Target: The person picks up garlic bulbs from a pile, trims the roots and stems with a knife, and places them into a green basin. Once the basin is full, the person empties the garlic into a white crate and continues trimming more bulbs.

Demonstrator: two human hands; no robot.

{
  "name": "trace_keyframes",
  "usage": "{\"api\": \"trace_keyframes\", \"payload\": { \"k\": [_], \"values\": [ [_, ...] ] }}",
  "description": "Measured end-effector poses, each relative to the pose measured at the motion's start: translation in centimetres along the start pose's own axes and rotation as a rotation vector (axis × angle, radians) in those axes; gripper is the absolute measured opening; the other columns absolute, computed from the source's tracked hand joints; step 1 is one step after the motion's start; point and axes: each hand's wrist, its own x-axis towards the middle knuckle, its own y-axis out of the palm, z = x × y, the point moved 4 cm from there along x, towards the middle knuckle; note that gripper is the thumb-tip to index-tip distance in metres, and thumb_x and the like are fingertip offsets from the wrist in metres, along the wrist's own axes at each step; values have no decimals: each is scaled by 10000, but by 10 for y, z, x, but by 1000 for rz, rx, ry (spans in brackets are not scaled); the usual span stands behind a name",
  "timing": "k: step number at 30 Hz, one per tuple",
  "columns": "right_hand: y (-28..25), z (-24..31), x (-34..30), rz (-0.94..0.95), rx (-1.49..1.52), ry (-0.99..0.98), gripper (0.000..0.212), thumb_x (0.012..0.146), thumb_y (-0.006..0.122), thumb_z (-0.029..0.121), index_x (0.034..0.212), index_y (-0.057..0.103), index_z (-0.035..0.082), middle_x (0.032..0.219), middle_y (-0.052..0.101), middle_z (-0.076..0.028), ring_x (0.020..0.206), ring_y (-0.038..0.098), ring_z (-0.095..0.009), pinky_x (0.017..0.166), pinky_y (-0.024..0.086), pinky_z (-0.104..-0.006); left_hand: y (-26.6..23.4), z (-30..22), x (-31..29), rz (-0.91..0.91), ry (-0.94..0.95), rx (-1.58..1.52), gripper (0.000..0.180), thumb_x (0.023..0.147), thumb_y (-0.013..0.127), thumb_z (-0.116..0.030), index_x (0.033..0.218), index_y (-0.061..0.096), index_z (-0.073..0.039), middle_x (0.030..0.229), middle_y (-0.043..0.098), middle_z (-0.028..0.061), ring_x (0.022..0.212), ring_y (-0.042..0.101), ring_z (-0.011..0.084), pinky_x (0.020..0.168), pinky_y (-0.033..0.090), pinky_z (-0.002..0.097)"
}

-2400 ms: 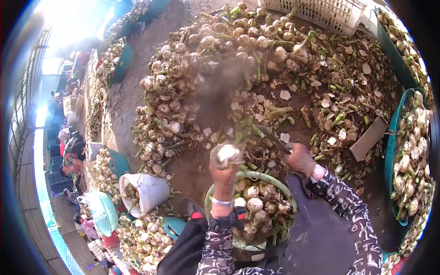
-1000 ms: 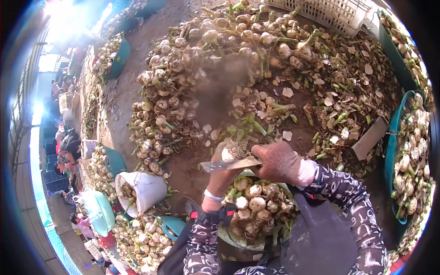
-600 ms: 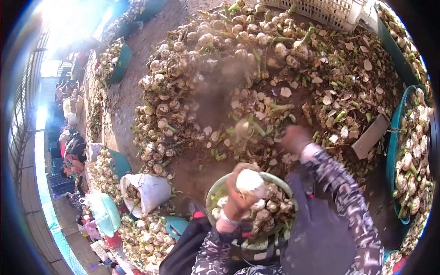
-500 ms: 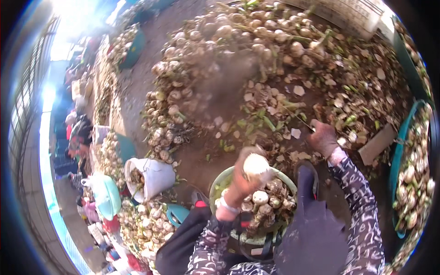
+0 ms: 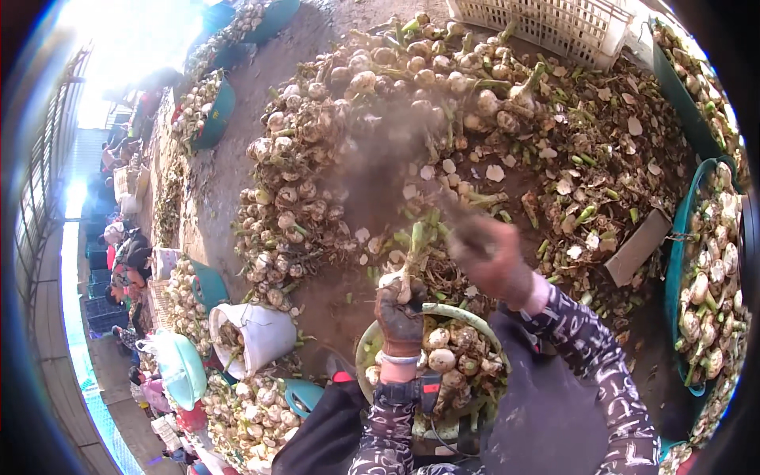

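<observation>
My left hand [image 5: 400, 317] is closed around a garlic bulb [image 5: 406, 281] with its green stalk standing upward, just above the rim of a pale green tub [image 5: 366, 340]. Several trimmed garlic bulbs [image 5: 443, 360] lie inside that tub, between my legs. To the right of the stalk, my right hand [image 5: 497, 261] is curled and smeared by motion. A dark, thin shape like a knife [image 5: 455, 212] sticks out from its fingers toward the upper left; the blur hides its exact outline.
A large heap of untrimmed garlic [image 5: 364, 83] spreads ahead, with stalk scraps and peelings on the ground. Teal tubs of garlic [image 5: 681, 261] line the right. A white bucket [image 5: 269, 336] leans at left. A pale crate [image 5: 546, 28] stands at the far side; people sit at far left.
My left hand has turned and now holds a stalked bulb upright, where a blurred pale bulb was over the tub. My right hand has moved left, close to the stalk.
</observation>
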Motion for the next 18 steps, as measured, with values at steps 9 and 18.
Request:
{"api": "trace_keyframes", "payload": {
  "k": [9,18],
  "values": [
    [-47,-123,-67,418,-721,471,343,748,591,314,897,654,11,846,634,-265,828,610,-429,742,498,-481,1,-77,31,681,-143,1565,667,734,756,-175,1305,430,-60,1219,533,135,1164,487,264,987,398,408],
    [-33,-140,-66,442,-740,427,326,765,608,321,876,652,18,811,630,-252,814,610,-418,730,496,-461,-96,-150,264,-100,282,2527,694,680,729,-121,1294,409,-67,1280,447,247,1058,557,393,834,503,444]
  ]
}}
